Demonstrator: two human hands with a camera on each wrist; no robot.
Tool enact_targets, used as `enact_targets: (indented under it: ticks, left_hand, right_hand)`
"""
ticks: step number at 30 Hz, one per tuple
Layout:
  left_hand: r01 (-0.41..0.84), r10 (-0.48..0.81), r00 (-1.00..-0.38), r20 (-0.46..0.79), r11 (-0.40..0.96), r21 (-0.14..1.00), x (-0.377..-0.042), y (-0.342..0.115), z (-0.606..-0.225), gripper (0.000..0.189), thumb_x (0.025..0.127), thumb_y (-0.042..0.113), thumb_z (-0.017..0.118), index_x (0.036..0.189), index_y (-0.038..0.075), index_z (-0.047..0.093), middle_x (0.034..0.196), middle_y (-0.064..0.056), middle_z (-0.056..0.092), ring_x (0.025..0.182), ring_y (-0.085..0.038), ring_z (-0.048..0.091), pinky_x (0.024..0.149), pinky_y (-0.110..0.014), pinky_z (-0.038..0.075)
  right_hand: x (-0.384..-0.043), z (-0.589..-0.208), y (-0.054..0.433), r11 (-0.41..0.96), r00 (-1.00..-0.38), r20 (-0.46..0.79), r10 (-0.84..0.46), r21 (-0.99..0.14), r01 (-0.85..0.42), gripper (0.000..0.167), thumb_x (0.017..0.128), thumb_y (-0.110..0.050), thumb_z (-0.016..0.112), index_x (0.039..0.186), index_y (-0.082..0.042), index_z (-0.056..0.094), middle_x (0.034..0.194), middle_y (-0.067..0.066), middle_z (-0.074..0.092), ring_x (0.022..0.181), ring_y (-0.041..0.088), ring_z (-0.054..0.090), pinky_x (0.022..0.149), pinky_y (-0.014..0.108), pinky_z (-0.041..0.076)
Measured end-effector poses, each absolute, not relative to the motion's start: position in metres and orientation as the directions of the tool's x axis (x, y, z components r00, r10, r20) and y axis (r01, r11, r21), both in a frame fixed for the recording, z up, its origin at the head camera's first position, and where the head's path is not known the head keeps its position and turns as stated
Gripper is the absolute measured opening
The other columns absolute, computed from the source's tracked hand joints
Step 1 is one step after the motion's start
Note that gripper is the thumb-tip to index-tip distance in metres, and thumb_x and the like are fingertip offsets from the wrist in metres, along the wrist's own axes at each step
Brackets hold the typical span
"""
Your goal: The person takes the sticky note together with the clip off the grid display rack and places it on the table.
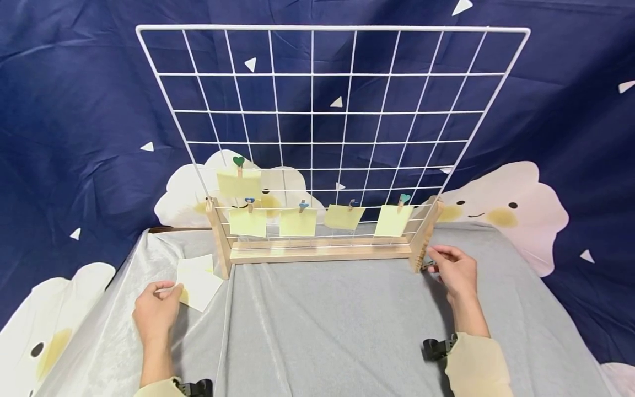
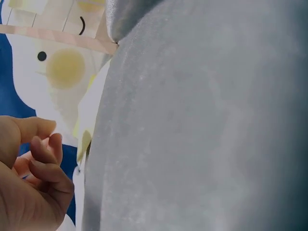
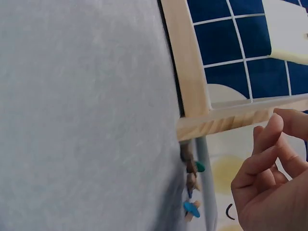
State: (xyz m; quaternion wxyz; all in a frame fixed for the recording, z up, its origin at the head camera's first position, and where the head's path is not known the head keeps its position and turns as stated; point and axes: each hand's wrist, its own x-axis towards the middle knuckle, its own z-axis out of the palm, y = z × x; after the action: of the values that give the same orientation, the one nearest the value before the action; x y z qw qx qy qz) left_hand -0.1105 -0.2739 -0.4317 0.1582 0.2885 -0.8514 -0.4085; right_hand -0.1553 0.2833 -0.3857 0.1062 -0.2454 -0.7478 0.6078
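My left hand (image 1: 157, 311) hovers beside a few loose pale yellow sticky notes (image 1: 200, 286) on the left side of the table. Its fingers (image 2: 45, 175) are loosely bent, and no paper shows between them in the left wrist view. At the other side, my right hand (image 1: 455, 271) is near the foot of the wooden stand (image 1: 420, 242). Small wooden clothespins with colored tops (image 3: 191, 209) lie on the cloth by that foot. The right fingers (image 3: 260, 163) are bent above, with no clothespin visible in them.
A white wire grid (image 1: 312, 112) stands in the wooden base (image 1: 322, 252). Several yellow notes hang on it from clothespins, one note (image 1: 239, 183) higher than the row. Grey cloth (image 1: 322, 331) covers the table; a dark blue curtain (image 1: 74, 138) hangs behind.
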Motion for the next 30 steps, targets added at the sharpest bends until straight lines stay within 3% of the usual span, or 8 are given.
enact_targets:
  ticks: [4,6,13,21,30]
  left_hand:
    - [-0.335,-0.613,-0.789,0.035,0.478,0.812,-0.112,-0.270,-0.426,0.029,0.092,0.025,0.072,0.109,0.002,0.069,0.074,-0.004,0.071,0.056,-0.009,0.056,0.057,-0.028,0.042]
    - [-0.323,-0.609,-0.793,0.021,0.450,0.832,-0.113,-0.267,-0.422,0.029,0.092,0.024,0.073,0.109,0.002,0.069,0.071,0.002,0.069,0.051,-0.006,0.055,0.051,-0.023,0.042]
    - [-0.279,-0.597,-0.802,-0.014,0.353,0.893,-0.116,-0.256,-0.413,0.027,0.092,0.022,0.074,0.110,0.003,0.068,0.069,0.010,0.066,0.047,-0.009,0.060,0.047,-0.020,0.047]
    - [-0.225,-0.579,-0.815,0.003,0.322,0.920,-0.118,-0.248,-0.414,0.026,0.092,0.022,0.074,0.109,0.004,0.068,0.065,0.019,0.061,0.047,-0.005,0.054,0.048,-0.019,0.045]
    - [-0.157,-0.553,-0.833,-0.006,0.226,0.961,-0.122,-0.235,-0.408,0.026,0.092,0.019,0.075,0.111,0.002,0.067,0.065,0.019,0.061,0.050,-0.005,0.052,0.049,-0.019,0.045]
  right_hand:
    - [-0.156,-0.379,0.277,0.147,-0.883,-0.123,0.453,-0.967,0.210,0.017,0.093,-0.022,0.075,0.105,-0.012,0.068,0.078,-0.014,0.066,0.057,0.005,0.063,0.050,0.023,0.045]
    - [-0.157,-0.375,0.273,0.148,-0.894,-0.114,0.434,-0.970,0.195,0.018,0.094,-0.021,0.075,0.107,-0.011,0.068,0.077,-0.014,0.066,0.057,0.006,0.063,0.049,0.022,0.044]
    - [-0.157,-0.365,0.262,0.158,-0.922,-0.076,0.380,-0.977,0.146,0.025,0.094,-0.018,0.075,0.112,-0.004,0.065,0.080,-0.009,0.068,0.056,0.006,0.063,0.047,0.020,0.044]
    - [-0.160,-0.363,0.251,0.103,-0.937,-0.055,0.346,-0.990,0.096,0.018,0.092,-0.012,0.076,0.106,-0.004,0.068,0.076,-0.009,0.068,0.053,0.007,0.060,0.046,0.019,0.043]
    - [-0.163,-0.355,0.232,0.164,-0.953,-0.001,0.304,-0.985,0.053,0.025,0.093,-0.013,0.075,0.112,0.001,0.066,0.078,-0.011,0.067,0.056,0.007,0.061,0.043,0.020,0.041]
